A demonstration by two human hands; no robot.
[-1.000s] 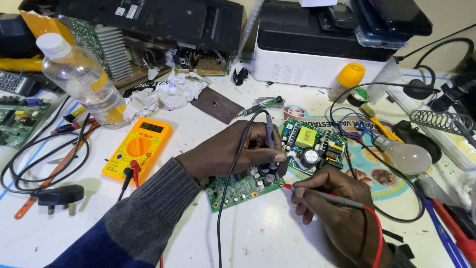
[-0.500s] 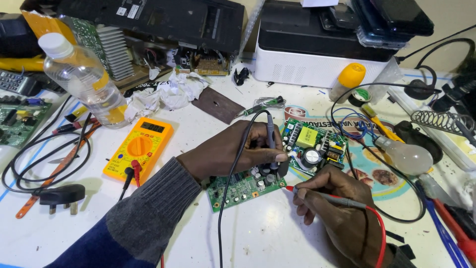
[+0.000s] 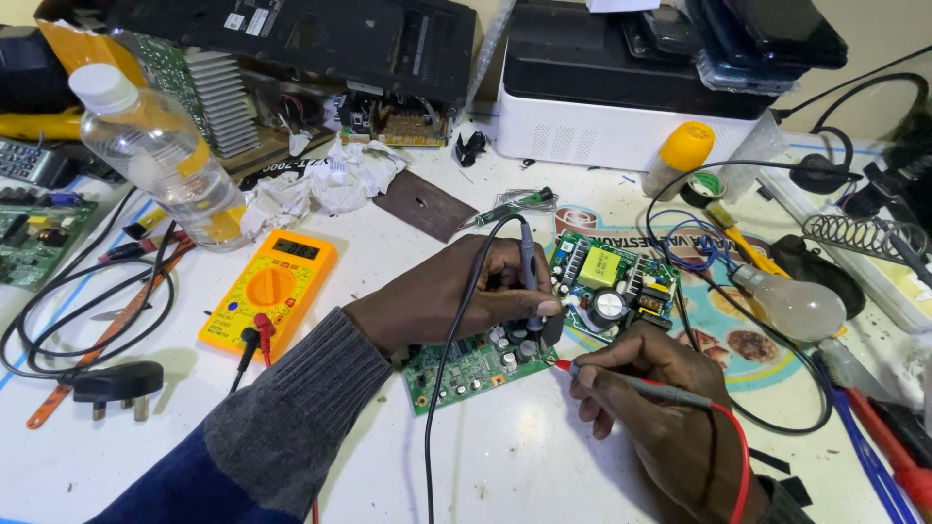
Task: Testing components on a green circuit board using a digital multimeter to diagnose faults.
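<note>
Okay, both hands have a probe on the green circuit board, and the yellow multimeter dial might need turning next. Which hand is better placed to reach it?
Probably the left hand. It holds the black probe over the circuit board, and the multimeter lies on that same side, beside its sleeve. The right hand, with the red probe, would have to cross over.

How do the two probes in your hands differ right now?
The black probe stands nearly upright in the left hand; the red probe lies almost flat in the right hand. The black probe's lead arcs up and over, the red probe's curls beside the wrist. Both tips meet the green circuit board.

Left hand and right hand each curled in a pinching grip.
</note>
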